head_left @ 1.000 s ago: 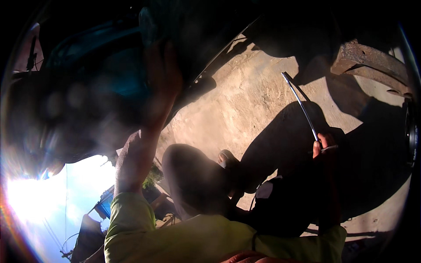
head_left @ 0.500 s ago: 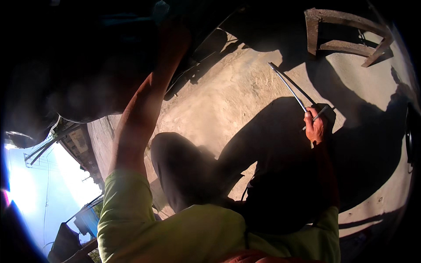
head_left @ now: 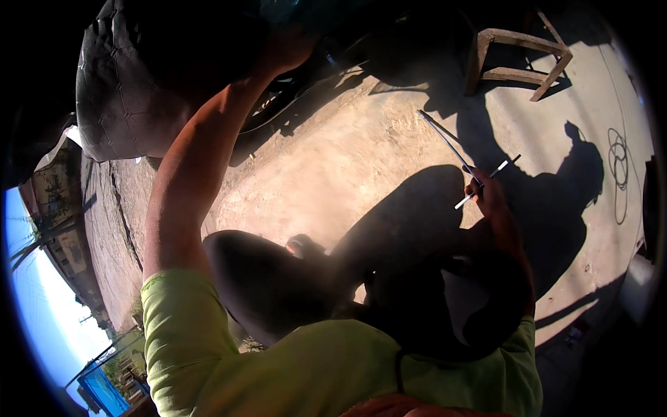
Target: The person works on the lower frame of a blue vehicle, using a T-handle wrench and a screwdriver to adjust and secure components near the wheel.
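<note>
My right hand [head_left: 488, 193], out over the ground beyond my bent knees, is closed around a T-handle wrench [head_left: 445, 139]. Its long thin rod points away to the upper left, and the pale crossbar sticks out on both sides of my fingers. My left arm stretches up to a dark vehicle [head_left: 174, 62] with a black quilted seat [head_left: 114, 104]. At its shaded underside, my left hand [head_left: 290, 50] is up against something dark; shadow hides its fingers and what they touch.
A wooden stool frame [head_left: 524, 40] stands at the far right. A loose coil of thin cable [head_left: 618, 167] lies on the concrete ground [head_left: 326, 146]. My foot [head_left: 304, 247] shows between my knees. A blue sheet [head_left: 103, 390] hangs at the lower left.
My view has shifted, showing more of the quilted seat and the cable. My right hand has turned the wrench slightly, its crossbar showing more. The left hand stays up at the vehicle.
</note>
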A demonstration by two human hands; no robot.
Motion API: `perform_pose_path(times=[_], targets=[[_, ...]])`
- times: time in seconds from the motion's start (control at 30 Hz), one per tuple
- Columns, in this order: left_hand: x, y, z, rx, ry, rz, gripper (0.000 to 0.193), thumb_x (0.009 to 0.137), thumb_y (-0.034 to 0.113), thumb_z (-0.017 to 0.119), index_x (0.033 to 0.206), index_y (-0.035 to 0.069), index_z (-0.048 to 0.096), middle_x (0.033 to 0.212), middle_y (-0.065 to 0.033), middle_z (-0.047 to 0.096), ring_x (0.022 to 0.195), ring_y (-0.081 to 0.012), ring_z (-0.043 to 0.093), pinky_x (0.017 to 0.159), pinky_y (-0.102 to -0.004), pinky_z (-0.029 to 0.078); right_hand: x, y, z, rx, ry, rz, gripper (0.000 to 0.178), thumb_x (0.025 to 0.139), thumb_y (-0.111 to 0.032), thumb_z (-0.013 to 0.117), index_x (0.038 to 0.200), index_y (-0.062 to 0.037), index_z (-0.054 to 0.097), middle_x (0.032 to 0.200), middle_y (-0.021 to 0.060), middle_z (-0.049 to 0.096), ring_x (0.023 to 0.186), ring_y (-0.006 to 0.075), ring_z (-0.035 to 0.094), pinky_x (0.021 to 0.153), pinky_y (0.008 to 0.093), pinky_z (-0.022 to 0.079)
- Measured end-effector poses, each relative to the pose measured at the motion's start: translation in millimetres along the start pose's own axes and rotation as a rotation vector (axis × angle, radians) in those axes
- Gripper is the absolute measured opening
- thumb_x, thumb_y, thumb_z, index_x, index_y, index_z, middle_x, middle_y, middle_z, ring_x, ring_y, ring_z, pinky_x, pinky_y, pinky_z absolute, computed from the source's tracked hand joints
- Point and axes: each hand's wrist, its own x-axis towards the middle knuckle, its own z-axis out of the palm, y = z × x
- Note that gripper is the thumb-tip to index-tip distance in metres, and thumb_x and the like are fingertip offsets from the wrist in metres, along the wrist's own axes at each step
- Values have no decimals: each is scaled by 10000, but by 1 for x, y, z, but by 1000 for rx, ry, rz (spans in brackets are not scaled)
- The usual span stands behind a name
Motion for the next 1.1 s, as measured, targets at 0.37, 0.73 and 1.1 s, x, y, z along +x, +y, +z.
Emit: perform_pose_path(times=[0.37,0.73,1.1], targets=[[-64,36,-15,118,147,250,467,839,375,812,1098,25,643,1013,-203,648,934,-364,650,802,-504,522,-53,11,120,175,135,83,323,1037,-229,580,1210,33,655,643,3,472,653,161,509,694,342,468],[-56,30,-16,62,5,280,557,848,481,764,1112,2,656,1126,-234,669,979,-424,689,843,-532,558,-128,-19,219,-89,352,-38,354,1059,-222,531,1294,27,620,707,24,552,702,166,588,720,340,490],[-59,42,-43,194,-181,179,627,851,419,777,1350,105,565,1289,-208,612,1119,-427,645,937,-522,532,-198,32,234,303,215,-135,408,1072,-176,488,1392,66,560,657,24,503,677,149,564,696,324,482]])
